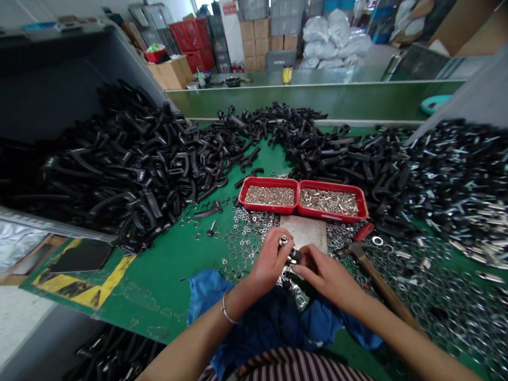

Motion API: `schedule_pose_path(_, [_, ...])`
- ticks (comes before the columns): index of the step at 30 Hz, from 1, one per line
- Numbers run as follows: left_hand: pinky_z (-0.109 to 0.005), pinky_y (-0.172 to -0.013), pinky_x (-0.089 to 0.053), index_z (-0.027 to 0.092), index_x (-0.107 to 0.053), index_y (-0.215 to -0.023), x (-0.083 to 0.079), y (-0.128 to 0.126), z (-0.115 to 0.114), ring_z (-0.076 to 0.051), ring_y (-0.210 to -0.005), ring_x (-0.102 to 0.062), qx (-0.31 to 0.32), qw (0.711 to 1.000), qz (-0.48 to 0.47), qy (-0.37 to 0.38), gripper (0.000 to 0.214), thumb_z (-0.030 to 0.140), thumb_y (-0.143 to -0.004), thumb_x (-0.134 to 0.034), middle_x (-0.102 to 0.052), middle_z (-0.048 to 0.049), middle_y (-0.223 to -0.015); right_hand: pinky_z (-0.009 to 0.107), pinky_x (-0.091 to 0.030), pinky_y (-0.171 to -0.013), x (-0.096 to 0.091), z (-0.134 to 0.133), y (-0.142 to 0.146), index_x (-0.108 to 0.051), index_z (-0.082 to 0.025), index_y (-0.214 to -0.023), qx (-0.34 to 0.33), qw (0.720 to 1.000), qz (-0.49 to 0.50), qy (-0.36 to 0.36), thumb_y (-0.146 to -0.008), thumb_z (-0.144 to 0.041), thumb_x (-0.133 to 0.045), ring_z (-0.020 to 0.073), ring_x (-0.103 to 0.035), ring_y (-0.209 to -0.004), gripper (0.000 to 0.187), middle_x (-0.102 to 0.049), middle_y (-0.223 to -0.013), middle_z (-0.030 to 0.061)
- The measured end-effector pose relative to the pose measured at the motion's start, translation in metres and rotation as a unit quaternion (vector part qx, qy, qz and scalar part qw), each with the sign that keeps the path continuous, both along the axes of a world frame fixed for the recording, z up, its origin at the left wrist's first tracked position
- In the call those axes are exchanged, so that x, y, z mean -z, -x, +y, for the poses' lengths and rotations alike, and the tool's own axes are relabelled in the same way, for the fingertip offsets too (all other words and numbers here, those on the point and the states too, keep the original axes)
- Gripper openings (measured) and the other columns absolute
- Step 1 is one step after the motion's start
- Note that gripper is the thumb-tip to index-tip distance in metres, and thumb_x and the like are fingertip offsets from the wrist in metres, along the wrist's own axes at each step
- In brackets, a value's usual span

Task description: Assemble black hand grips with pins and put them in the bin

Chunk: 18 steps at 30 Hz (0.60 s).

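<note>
Both my hands meet over the bench. My left hand (269, 260) pinches a small black plastic part with a metal bolt (288, 251), and the fingers of my right hand (324, 276) grip it from the other side. Just beyond them lies a flat steel plate (305, 234). A red two-compartment tray (302, 186) holds small metal nuts on the left and short metal pins on the right. Loose steel washers (242, 238) are scattered around the plate. A hammer (359, 252) with a wooden handle rests close to my right wrist.
Large heaps of black plastic parts (119, 164) fill the left and back of the green bench (151, 296). A mix of black and metal parts (456, 185) is piled at right. A blue cloth (208, 296) lies under my forearms. Cartons and sacks stand beyond.
</note>
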<state>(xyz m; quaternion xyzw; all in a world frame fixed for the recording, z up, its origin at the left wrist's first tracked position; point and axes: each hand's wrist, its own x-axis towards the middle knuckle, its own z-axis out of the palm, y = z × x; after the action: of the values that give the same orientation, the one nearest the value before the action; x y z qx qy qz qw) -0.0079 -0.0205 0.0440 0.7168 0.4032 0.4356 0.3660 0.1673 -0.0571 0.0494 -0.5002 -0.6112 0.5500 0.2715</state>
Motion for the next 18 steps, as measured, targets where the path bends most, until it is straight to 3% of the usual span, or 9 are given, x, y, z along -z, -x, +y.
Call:
schedule_pose_path(2, [-0.034,-0.092,-0.045,0.018,-0.054,-0.099,0.000,-0.001,0.000,-0.018,-0.098,-0.054,-0.023,1.000,-0.009,-0.015,0.014,0.027,-0.102,-0.042,-0.055,-0.0069,-0.101,0.023,-0.038,-0.050,-0.002,-0.003,0.001,-0.054,-0.021,-0.086,0.031,1.000,-0.001,-0.005,-0.093,-0.059,-0.051,0.0122,-0.052,-0.053,0.039,-0.060,-0.067,-0.0004])
schedule_pose_path(5, [-0.034,-0.091,-0.045,0.018,-0.054,-0.097,-0.001,-0.002,-0.001,-0.018,-0.099,-0.054,0.023,0.997,-0.006,-0.072,0.009,0.025,-0.099,-0.048,-0.055,-0.0070,-0.101,0.025,-0.035,-0.045,-0.005,-0.007,0.003,-0.056,-0.020,-0.081,-0.040,0.998,0.015,0.052,-0.100,-0.060,-0.026,0.0124,-0.042,-0.041,0.053,-0.052,-0.051,-0.0025])
schedule_pose_path(9, [-0.034,-0.089,-0.045,0.018,-0.053,-0.095,-0.002,-0.004,-0.008,-0.018,-0.095,-0.054,0.015,0.999,-0.004,-0.033,0.013,0.024,-0.101,-0.044,-0.055,-0.0065,-0.097,0.027,-0.041,-0.059,-0.010,-0.010,0.001,-0.059,-0.020,-0.087,0.061,0.984,-0.113,-0.121,-0.089,-0.062,-0.056,0.0172,-0.056,-0.068,0.042,-0.062,-0.079,0.0053])
schedule_pose_path(10, [-0.034,-0.088,-0.045,0.018,-0.053,-0.094,-0.001,-0.005,-0.011,-0.018,-0.094,-0.053,0.005,1.000,-0.004,-0.027,0.014,0.024,-0.101,-0.043,-0.055,-0.0065,-0.097,0.027,-0.041,-0.060,-0.011,-0.011,0.001,-0.058,-0.020,-0.087,0.075,0.983,-0.114,-0.126,-0.087,-0.061,-0.058,0.0175,-0.055,-0.070,0.041,-0.061,-0.079,0.0051])
schedule_pose_path(12, [-0.034,-0.087,-0.045,0.018,-0.053,-0.093,0.000,-0.005,-0.015,-0.018,-0.094,-0.054,0.010,0.999,-0.004,-0.048,0.013,0.025,-0.100,-0.045,-0.055,-0.0064,-0.096,0.026,-0.039,-0.052,-0.011,-0.014,0.001,-0.056,-0.021,-0.082,0.028,0.998,-0.045,-0.024,-0.094,-0.065,-0.041,0.0150,-0.049,-0.056,0.048,-0.055,-0.066,0.0015])
schedule_pose_path(14, [-0.033,-0.087,-0.045,0.018,-0.054,-0.093,0.000,-0.004,-0.018,-0.018,-0.094,-0.054,0.038,0.996,-0.004,-0.077,0.010,0.025,-0.099,-0.049,-0.055,-0.0063,-0.096,0.026,-0.033,-0.043,-0.011,-0.016,0.001,-0.054,-0.021,-0.079,-0.042,0.993,0.042,0.101,-0.098,-0.066,-0.020,0.0123,-0.038,-0.042,0.059,-0.048,-0.054,-0.0022])
schedule_pose_path(15, [-0.033,-0.087,-0.045,0.018,-0.054,-0.093,0.000,-0.004,-0.019,-0.018,-0.095,-0.055,0.041,0.996,-0.005,-0.079,0.010,0.025,-0.099,-0.049,-0.055,-0.0062,-0.097,0.025,-0.032,-0.042,-0.010,-0.017,0.002,-0.054,-0.021,-0.079,-0.050,0.990,0.061,0.116,-0.098,-0.067,-0.021,0.0116,-0.037,-0.041,0.060,-0.049,-0.054,-0.0023])
schedule_pose_path(18, [-0.033,-0.087,-0.045,0.018,-0.054,-0.093,-0.001,-0.001,-0.021,-0.018,-0.093,-0.054,0.005,0.998,-0.016,-0.061,0.013,0.023,-0.100,-0.044,-0.055,-0.0058,-0.095,0.023,-0.036,-0.048,-0.010,-0.019,0.004,-0.053,-0.020,-0.079,0.016,0.999,0.028,0.014,-0.090,-0.066,-0.051,0.0112,-0.047,-0.052,0.047,-0.057,-0.067,0.0003])
